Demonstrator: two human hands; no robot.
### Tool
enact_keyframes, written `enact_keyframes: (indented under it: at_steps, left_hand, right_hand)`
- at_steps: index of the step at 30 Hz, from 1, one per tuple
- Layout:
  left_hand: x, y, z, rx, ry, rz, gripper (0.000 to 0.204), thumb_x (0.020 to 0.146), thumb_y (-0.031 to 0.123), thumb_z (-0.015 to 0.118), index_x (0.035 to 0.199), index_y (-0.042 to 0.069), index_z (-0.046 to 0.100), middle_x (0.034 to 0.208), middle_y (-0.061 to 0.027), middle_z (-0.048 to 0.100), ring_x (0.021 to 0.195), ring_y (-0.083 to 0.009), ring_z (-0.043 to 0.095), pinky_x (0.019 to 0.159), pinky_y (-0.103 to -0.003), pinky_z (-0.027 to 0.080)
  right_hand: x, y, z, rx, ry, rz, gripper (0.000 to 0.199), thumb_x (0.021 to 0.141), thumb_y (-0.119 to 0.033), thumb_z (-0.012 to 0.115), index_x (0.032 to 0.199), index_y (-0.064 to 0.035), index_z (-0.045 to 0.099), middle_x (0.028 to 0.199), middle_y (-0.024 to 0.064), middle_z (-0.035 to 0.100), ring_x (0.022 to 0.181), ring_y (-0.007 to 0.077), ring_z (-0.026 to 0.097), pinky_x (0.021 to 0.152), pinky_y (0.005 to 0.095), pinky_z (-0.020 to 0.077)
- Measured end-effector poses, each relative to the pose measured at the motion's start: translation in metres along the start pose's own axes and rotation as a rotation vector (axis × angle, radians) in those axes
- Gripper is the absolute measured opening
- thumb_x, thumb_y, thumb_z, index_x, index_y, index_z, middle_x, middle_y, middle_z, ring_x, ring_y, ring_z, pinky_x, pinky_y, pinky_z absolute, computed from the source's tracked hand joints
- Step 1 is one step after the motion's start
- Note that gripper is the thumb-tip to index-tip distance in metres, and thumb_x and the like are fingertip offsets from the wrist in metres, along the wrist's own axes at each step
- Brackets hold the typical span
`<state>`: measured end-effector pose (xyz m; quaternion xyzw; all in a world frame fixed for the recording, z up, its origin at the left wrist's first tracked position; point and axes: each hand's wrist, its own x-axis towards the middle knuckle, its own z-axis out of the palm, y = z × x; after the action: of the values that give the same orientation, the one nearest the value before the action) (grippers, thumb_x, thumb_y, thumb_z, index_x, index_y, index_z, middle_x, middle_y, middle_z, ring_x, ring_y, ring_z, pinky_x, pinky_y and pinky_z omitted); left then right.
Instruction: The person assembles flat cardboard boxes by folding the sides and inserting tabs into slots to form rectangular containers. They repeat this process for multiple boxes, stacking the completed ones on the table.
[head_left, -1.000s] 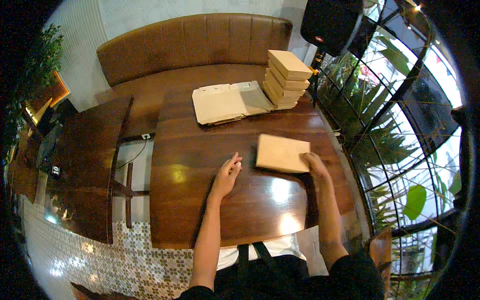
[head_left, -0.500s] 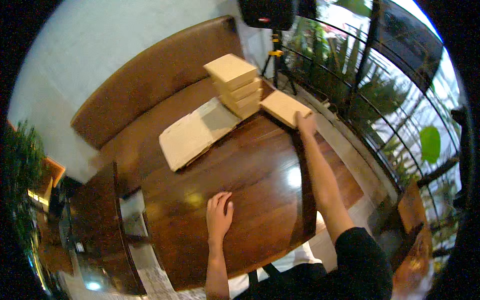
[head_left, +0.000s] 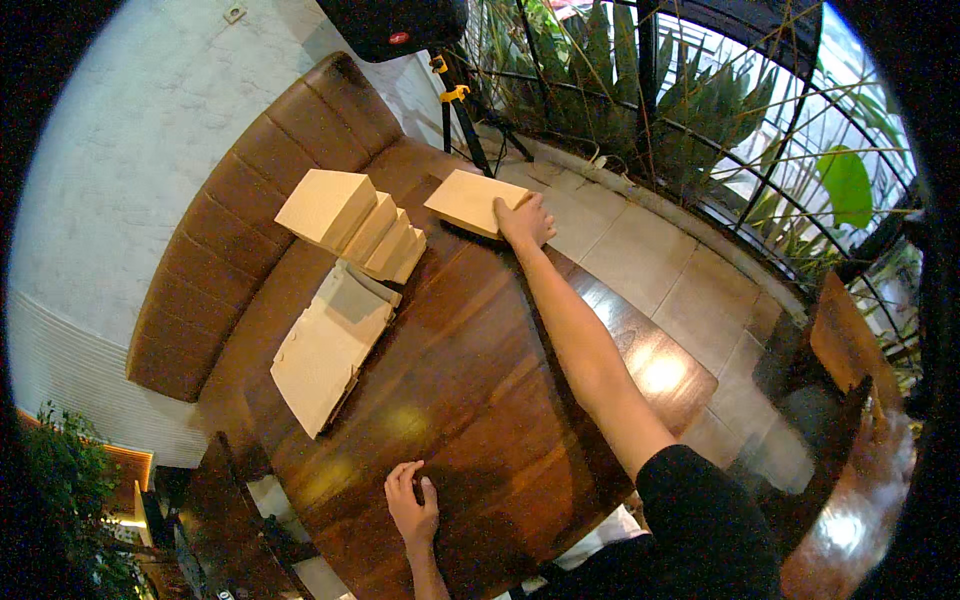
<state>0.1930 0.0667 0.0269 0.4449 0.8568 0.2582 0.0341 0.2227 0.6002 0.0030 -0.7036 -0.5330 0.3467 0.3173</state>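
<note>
Head view shows tan box (head_left: 468, 201) jutting left from right grip (head_left: 526, 220)

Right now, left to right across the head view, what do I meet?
Bushy plant → box stack → left hand → held box → right hand → broad green leaf.

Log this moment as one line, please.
right hand: gripping cardboard box | left hand: empty | box stack: left of held box | flat cardboard: on table
</note>
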Motion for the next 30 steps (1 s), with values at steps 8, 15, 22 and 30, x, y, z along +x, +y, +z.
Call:
enact_keyframes:
  at_steps: [8, 15, 22, 30]
  left_hand:
    - [0.002, 0.001, 0.004, -0.005, 0.012, -0.032, 0.028, 0.097, 0.023, 0.06, 0.119, 0.008, 0.067, 0.126, -0.0137, 0.057, 0.123, -0.0349, 0.052, 0.107, -0.048, 0.042]
    - [0.002, 0.003, 0.003, 0.012, 0.014, -0.041, 0.028, 0.097, 0.022, 0.059, 0.12, 0.008, 0.067, 0.126, -0.014, 0.058, 0.122, -0.0342, 0.053, 0.106, -0.047, 0.043]
    - [0.004, 0.013, 0.001, -0.032, 0.021, -0.038, 0.026, 0.096, 0.017, 0.06, 0.12, 0.009, 0.068, 0.126, -0.0131, 0.058, 0.12, -0.0326, 0.053, 0.102, -0.044, 0.046]
    - [0.003, 0.01, 0.003, -0.039, 0.03, -0.038, 0.026, 0.095, 0.015, 0.062, 0.119, 0.009, 0.068, 0.125, -0.012, 0.058, 0.114, -0.0312, 0.055, 0.097, -0.043, 0.047]
  right_hand:
    - [-0.003, -0.014, 0.038, -0.002, -0.15, -0.282, 0.09, 0.079, -0.065, 0.071, 0.145, -0.008, 0.047, 0.144, 0.0281, 0.051, 0.141, 0.0511, 0.035, 0.115, 0.0683, 0.0201]
    - [-0.006, -0.005, 0.029, -0.09, -0.168, -0.354, 0.089, 0.083, -0.07, 0.062, 0.142, -0.0043, 0.052, 0.135, 0.0307, 0.057, 0.138, 0.0482, 0.035, 0.112, 0.0639, 0.0193]
    - [-0.006, -0.013, 0.003, -0.172, -0.414, -0.37, 0.089, 0.08, -0.074, 0.062, 0.136, -0.0053, 0.062, 0.137, 0.0269, 0.06, 0.143, 0.046, 0.034, 0.115, 0.0624, 0.0178]
    - [-0.029, -0.018, 0.015, -0.242, -0.233, -0.374, 0.094, 0.082, -0.079, 0.057, 0.133, 0.0, 0.063, 0.138, 0.025, 0.057, 0.14, 0.0443, 0.036, 0.115, 0.0626, 0.0165]
